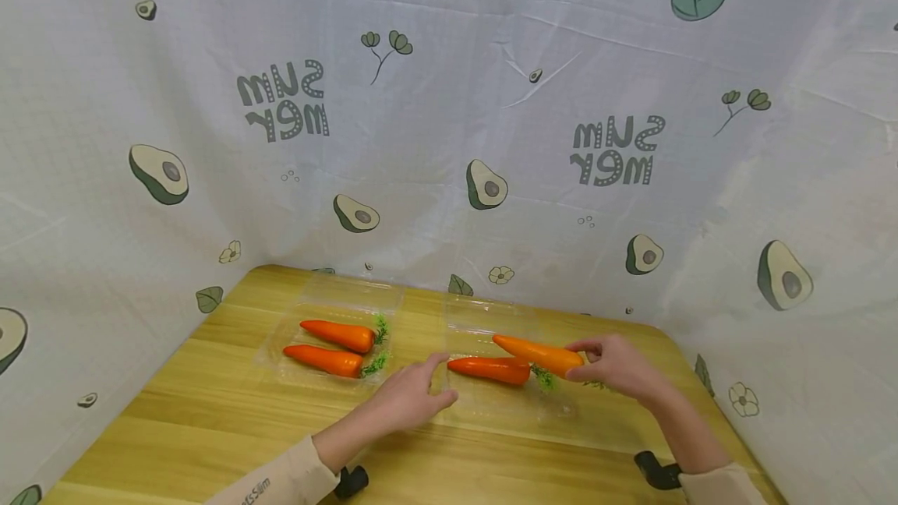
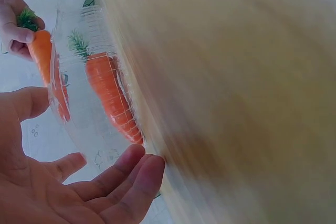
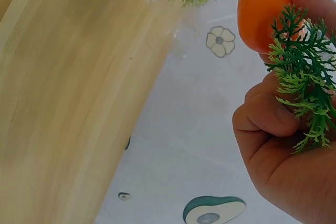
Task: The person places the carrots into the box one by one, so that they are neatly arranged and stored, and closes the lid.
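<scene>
My right hand (image 1: pixel 619 365) pinches an orange toy carrot (image 1: pixel 535 353) at its thick end, above a clear plastic box (image 1: pixel 491 404). Its green leaves (image 3: pixel 307 77) hang over the curled fingers in the right wrist view. Inside that box lies a redder carrot (image 1: pixel 489 369), tip to the left, leaves to the right. My left hand (image 1: pixel 408 397) is at the box's left side, fingers extended and thumb apart, holding nothing. In the left wrist view its fingertips (image 2: pixel 149 169) are near the tip of the lying carrot (image 2: pixel 110 95); whether they touch the box I cannot tell.
To the left, a second clear plastic box (image 1: pixel 270 357) with its lid (image 1: pixel 351 292) folded back holds two carrots, an upper one (image 1: pixel 338 335) and a lower one (image 1: pixel 323 360). A wooden table (image 1: pixel 189 411) bears everything. Behind it hangs a patterned white cloth (image 1: pixel 421 139).
</scene>
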### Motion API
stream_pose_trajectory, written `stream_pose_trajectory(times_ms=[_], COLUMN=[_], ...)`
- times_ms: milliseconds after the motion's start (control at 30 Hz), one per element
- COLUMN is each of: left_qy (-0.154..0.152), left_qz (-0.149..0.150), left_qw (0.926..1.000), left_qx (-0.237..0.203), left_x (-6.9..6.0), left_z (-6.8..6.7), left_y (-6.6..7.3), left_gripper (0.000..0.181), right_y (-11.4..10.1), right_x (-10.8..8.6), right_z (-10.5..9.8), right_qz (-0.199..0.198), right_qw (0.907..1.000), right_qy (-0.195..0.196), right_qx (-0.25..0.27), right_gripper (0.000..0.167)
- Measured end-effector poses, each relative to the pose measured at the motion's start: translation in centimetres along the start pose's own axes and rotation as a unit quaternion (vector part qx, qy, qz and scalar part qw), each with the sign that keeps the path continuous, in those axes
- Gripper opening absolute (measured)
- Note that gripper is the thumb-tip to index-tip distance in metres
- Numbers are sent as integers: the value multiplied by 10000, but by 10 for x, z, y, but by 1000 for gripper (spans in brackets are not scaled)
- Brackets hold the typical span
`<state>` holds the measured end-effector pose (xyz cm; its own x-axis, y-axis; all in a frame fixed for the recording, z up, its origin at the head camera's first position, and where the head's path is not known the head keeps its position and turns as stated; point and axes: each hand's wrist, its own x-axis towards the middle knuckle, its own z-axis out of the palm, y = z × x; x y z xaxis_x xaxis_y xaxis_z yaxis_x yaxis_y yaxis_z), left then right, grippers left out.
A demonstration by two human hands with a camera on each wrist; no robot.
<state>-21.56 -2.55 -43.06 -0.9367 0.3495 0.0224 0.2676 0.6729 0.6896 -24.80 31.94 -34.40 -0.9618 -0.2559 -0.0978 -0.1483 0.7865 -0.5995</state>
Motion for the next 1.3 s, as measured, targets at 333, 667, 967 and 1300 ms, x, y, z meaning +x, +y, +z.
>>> stream_pose_trajectory(times_ms=[333,667,967,1300], left_qy=[-12,50,10,-21], left_qz=[32,45,22,23], left_qw=[10000,10000,10000,10000], left_qx=[-32,36,-31,-73], left_x=[0,0,-1,-1], left_z=[0,0,-1,0], left_y=[0,0,1,1], left_gripper=[71,70,69,69], right_y=[-3,-10,-16,-19], right_x=[3,9,13,20], right_z=[9,17,21,29], right_qz=[-341,-387,-584,-687], right_qw=[9991,9985,9967,9946], right_qy=[-239,-326,-474,-589], right_qx=[72,-214,-313,-507], right_gripper=[52,48,46,47])
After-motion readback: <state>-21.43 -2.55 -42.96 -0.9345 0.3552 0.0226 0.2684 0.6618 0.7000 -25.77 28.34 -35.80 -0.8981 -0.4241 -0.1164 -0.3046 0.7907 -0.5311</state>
